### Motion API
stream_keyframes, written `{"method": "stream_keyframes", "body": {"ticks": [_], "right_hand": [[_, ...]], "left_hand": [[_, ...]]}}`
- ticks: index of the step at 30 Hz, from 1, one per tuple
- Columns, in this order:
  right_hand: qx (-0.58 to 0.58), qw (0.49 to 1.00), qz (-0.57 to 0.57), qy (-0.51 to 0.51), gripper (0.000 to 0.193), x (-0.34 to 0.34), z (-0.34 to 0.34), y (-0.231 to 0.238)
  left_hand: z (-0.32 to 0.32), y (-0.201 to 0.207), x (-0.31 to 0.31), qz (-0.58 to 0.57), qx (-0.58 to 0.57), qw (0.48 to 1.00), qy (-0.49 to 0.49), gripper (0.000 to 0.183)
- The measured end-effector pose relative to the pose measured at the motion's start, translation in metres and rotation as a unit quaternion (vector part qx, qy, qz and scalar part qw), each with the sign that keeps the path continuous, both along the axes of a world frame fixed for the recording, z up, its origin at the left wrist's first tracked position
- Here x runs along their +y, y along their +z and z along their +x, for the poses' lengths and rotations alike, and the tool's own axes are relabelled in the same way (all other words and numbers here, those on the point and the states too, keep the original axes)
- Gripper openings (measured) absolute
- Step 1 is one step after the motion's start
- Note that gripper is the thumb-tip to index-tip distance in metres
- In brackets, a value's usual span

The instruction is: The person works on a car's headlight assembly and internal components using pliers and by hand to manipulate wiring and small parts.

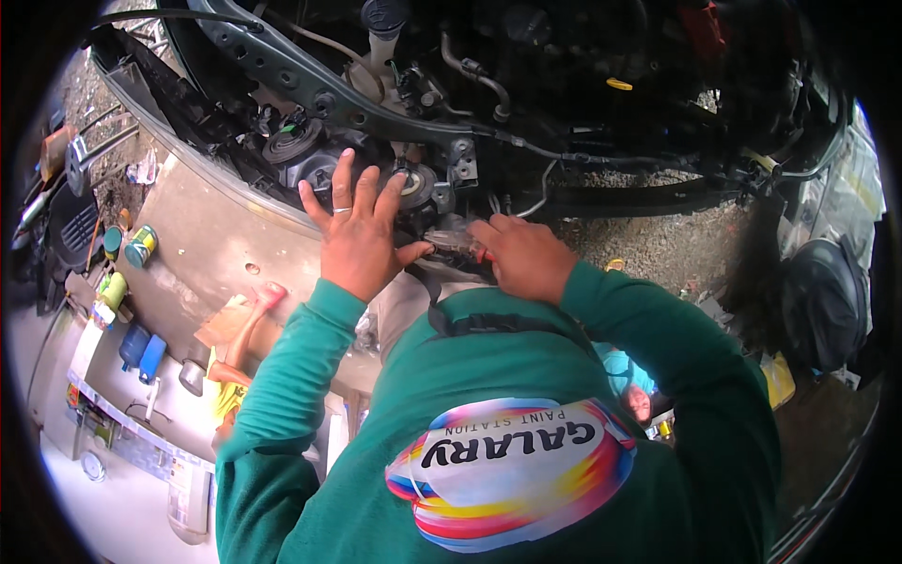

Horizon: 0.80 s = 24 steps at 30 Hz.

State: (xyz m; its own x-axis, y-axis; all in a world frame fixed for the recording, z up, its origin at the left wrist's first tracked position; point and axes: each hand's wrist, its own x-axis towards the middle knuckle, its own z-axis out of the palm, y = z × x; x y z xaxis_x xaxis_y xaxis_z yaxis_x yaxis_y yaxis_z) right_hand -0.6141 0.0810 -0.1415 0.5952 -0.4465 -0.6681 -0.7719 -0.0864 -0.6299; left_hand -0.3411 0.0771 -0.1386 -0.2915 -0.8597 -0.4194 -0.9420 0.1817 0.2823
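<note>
My left hand (362, 230) is spread over the back of a black headlight housing (305, 169) at the front of an opened vehicle. Its fingers are apart, and its thumb points at the tip of a blurred grey tool. My right hand (531, 254) is closed around that red-handled hand tool (484, 254), whose grey metal end reaches left toward my left thumb. The tool's exact kind is hard to make out. Just beyond both hands sits a round lamp fitting (415, 188) beside a metal bracket (462, 162). What lies beneath my left palm is hidden.
A dark metal crossbar (319, 94) runs above the lamp parts. Hoses and a white filler neck (381, 47) stand behind it. Cans (141, 246) and a blue jug (134, 346) are off to the left. Two other people are nearby; one wears a yellow garment (225, 390).
</note>
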Motion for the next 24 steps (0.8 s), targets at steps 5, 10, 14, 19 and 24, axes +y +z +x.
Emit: {"method": "stream_keyframes", "body": {"ticks": [5, 10, 14, 19, 24], "right_hand": [[-0.023, 0.991, -0.133, 0.016, 0.029, 0.010, -0.004, -0.012], [-0.026, 0.977, -0.207, 0.036, 0.028, 0.014, -0.005, -0.021], [-0.035, 0.950, -0.303, 0.067, 0.031, 0.007, -0.008, -0.024], [-0.043, 0.938, -0.332, 0.085, 0.032, 0.000, -0.008, -0.030], [-0.020, 0.964, -0.241, 0.107, 0.042, -0.015, -0.015, -0.025]], "left_hand": [[0.001, -0.001, 0.000, -0.015, 0.011, 1.000, -0.001, 0.102], [0.001, 0.002, -0.001, 0.005, 0.014, 1.000, -0.002, 0.096], [0.000, 0.004, -0.004, 0.017, 0.020, 1.000, -0.004, 0.092], [0.000, 0.005, -0.004, 0.033, 0.014, 0.999, 0.000, 0.090], [0.002, 0.003, -0.004, 0.029, 0.027, 0.999, -0.002, 0.089]]}}
